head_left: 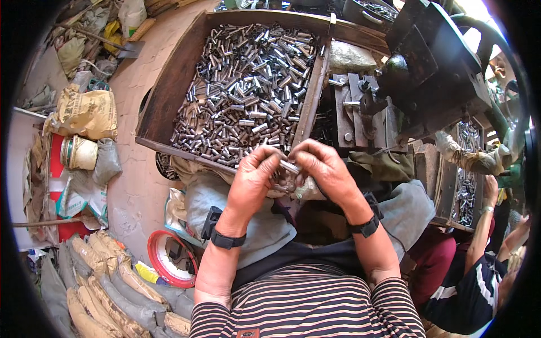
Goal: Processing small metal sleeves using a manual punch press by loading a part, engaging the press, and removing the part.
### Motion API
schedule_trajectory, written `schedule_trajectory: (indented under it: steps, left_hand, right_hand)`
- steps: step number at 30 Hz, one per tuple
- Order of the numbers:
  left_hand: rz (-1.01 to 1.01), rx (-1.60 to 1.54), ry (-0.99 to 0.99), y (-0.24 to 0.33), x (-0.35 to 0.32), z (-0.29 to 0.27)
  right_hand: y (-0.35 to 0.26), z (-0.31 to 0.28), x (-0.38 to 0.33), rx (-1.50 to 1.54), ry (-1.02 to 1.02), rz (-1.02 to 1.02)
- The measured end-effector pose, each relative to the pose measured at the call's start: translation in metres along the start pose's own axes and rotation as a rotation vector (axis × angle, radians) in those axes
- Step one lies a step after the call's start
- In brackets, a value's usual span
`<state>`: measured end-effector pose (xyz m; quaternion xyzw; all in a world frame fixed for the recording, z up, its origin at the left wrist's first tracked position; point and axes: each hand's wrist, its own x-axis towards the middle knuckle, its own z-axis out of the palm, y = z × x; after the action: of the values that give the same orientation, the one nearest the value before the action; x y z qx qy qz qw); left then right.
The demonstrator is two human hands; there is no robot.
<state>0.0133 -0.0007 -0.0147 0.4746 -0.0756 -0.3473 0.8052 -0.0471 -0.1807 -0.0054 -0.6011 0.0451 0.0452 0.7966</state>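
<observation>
Metal tube [289, 167] between both raised hands

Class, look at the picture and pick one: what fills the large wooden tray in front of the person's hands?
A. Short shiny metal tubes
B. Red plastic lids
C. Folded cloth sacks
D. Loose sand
A: the wooden tray is heaped with short shiny metal tubes, and the left hand and right hand hold a few of the same tubes between them just below it.
</observation>
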Motion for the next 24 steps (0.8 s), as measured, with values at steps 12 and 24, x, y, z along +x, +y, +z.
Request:
schedule_trajectory:
  steps: [12, 24]
  left_hand:
    - [0.103, 0.737, 0.231, 0.029, 0.055, -0.029]
    - [0.328, 1.994, 0.173, 0.017, 0.092, -0.007]
  right_hand:
    - [-0.012, -0.034, 0.109, -1.287, 0.498, -0.586]
    - [0.0, -0.028, 0.149, -1.658, 0.437, -0.398]
